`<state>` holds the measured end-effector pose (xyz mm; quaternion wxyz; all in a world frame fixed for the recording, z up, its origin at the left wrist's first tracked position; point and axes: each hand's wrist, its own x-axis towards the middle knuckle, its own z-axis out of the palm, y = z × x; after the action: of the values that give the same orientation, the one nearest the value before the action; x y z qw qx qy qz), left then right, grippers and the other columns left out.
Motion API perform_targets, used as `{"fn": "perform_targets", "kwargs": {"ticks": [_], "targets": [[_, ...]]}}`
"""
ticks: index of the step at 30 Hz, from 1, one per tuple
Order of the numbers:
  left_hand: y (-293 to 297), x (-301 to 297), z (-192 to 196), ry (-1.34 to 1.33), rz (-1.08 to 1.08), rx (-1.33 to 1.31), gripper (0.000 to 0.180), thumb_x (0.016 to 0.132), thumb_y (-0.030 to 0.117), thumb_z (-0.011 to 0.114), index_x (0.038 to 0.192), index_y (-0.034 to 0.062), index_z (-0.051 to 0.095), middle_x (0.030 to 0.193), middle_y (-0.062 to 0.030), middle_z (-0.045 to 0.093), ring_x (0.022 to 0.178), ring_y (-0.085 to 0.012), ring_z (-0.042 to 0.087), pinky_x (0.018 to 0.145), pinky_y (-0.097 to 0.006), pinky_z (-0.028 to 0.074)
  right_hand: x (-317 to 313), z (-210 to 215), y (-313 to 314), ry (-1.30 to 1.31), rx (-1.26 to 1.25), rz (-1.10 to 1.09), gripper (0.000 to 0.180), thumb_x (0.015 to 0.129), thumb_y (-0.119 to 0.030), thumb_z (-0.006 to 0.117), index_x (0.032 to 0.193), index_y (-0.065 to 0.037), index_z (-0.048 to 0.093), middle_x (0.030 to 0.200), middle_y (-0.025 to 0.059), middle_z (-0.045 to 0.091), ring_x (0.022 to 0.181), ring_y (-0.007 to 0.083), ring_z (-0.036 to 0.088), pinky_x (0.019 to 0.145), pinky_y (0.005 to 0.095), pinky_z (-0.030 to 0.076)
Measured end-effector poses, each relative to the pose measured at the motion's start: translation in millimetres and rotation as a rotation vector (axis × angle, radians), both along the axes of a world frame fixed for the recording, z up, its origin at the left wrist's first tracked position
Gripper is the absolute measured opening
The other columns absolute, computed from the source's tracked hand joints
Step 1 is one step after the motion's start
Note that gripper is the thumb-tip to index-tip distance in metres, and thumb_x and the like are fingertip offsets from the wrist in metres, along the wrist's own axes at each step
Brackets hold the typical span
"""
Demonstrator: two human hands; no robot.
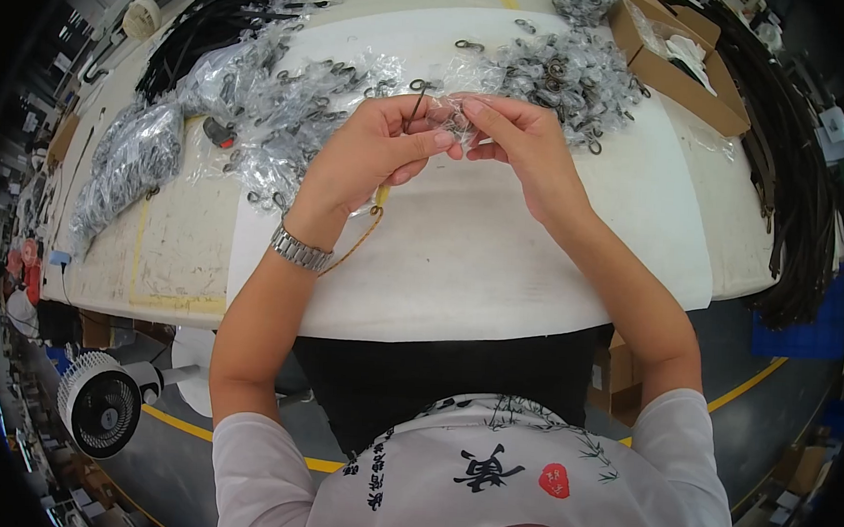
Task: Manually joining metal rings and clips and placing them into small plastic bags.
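Over the white sheet (471, 257), both hands meet at a small piece in clear plastic film (453, 120). My left hand (371, 144), with a metal watch (300, 248) at its wrist, pinches the film from one side. My right hand (521, 139) grips it from the other, thumb and forefinger closed. Below my left palm sticks out a yellow handle end (382, 195), tied to an orange cord (361, 240). A thin dark rod (414, 108) shows above the same hand; whether it joins the handle is hidden. The metal inside the film is too small to name.
Piles of plastic-wrapped metal hooks (569, 79) lie beyond my right hand and, more loosely, at left (296, 111). A stuffed clear bag (138, 159) rests farther left. Dark straps (794, 190) hang over the right edge near a cardboard box (685, 72). A fan (104, 408) stands lower left.
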<state>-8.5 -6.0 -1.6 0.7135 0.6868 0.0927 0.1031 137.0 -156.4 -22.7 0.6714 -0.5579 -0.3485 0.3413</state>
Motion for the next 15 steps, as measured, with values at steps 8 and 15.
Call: {"fn": "perform_targets", "kwargs": {"ticks": [8, 15], "targets": [[1.5, 2.5, -1.0, -0.014, 0.151, 0.078, 0.024, 0.1, 0.014, 0.069, 0.118, -0.0018, 0.068, 0.09, -0.0047, 0.073, 0.053, 0.001, 0.038, 0.046, -0.016, 0.027, 9.5, 3.3, -2.8, 0.252, 0.048, -0.052, 0.031, 0.104, -0.03, 0.064, 0.12, -0.004, 0.074, 0.116, 0.0044, 0.075, 0.105, 0.0118, 0.068, 0.096, 0.0306, 0.052], [-6.4, -1.5, 4.7, -0.017, 0.214, 0.008, 0.019, 0.099, 0.015, 0.071, 0.109, -0.0009, 0.073, 0.084, 0.0005, 0.069, 0.054, 0.0012, 0.038, 0.046, -0.017, 0.025, 7.6, 4.4, -3.4, 0.384, 0.066, -0.084, 0.031, 0.104, -0.034, 0.065, 0.114, -0.007, 0.075, 0.115, 0.0025, 0.075, 0.108, 0.0115, 0.066, 0.099, 0.0306, 0.049]]}}
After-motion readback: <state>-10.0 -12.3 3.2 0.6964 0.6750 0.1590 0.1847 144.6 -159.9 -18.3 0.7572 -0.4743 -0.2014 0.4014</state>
